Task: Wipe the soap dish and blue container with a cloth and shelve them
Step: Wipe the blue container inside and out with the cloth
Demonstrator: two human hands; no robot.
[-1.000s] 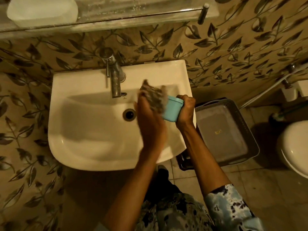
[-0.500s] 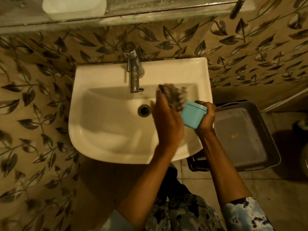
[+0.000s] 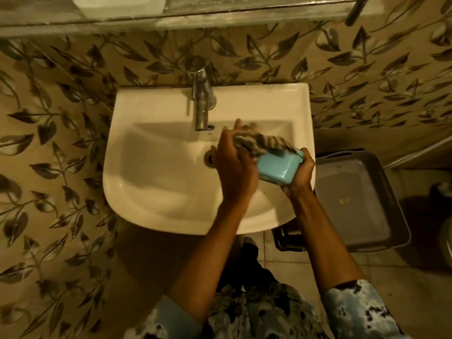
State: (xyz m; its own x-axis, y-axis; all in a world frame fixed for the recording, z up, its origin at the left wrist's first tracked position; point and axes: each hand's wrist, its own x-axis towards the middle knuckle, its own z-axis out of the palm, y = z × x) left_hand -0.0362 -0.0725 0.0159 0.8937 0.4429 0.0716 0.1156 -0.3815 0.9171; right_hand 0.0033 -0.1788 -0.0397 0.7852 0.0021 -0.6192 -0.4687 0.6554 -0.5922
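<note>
Above the sink [image 3: 171, 192], the right hand [image 3: 301, 178] grips the blue container [image 3: 277, 168], the left hand [image 3: 234, 167] clutches the cloth [image 3: 259, 143] against it; a hard swipe could knock it loose.

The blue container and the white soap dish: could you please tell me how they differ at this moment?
The blue container is held tilted over the sink by the right hand; the white soap dish sits on the shelf above. The cloth in the left hand presses on the blue container; no hand touches the white soap dish. Both have rounded corners.
</note>
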